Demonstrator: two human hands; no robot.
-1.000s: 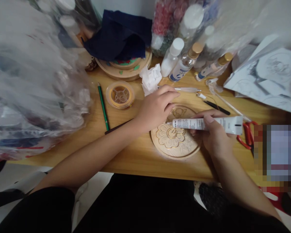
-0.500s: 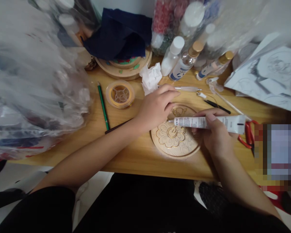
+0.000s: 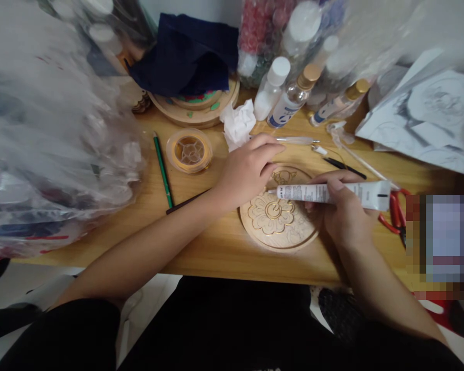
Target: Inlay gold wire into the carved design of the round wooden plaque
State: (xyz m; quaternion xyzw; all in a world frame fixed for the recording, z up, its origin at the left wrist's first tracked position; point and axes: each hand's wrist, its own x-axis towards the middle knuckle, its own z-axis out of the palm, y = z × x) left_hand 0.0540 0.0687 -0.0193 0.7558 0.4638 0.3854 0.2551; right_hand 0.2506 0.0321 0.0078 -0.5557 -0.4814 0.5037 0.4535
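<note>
"Standing beside the table [image 3: 209,242], what do you note as altered?"

"Very little. Both hands keep nearly their positions of a second ago, and the white tube [image 3: 305,194] has hardly shifted over the wooden disc [image 3: 286,222]. I judge that the work remains at one spot."

"And the hands?"

"Right hand [image 3: 346,211]: fingers closed around the tube, thumb uppermost, nozzle [image 3: 271,191] directed left. Left hand [image 3: 245,175]: laid over the far left part of the disc, fingers bent and close together; I cannot tell whether they hold anything. The nozzle lies just beside this hand; whether it touches the disc is not clear from here."

"Describe the disc."

"Round and pale, lying flat on the table between the hands, with a border along its edge. Left of centre, a flower [image 3: 268,212] outlined in gold, a gold curl at its middle. Far side: a smaller motif [image 3: 284,176], also gold. Near right: a faint grey line drawing [image 3: 299,232], where I see no gold."

"And to the left?"

"A clear spool [image 3: 189,150] and a green pencil [image 3: 163,170]."
</note>
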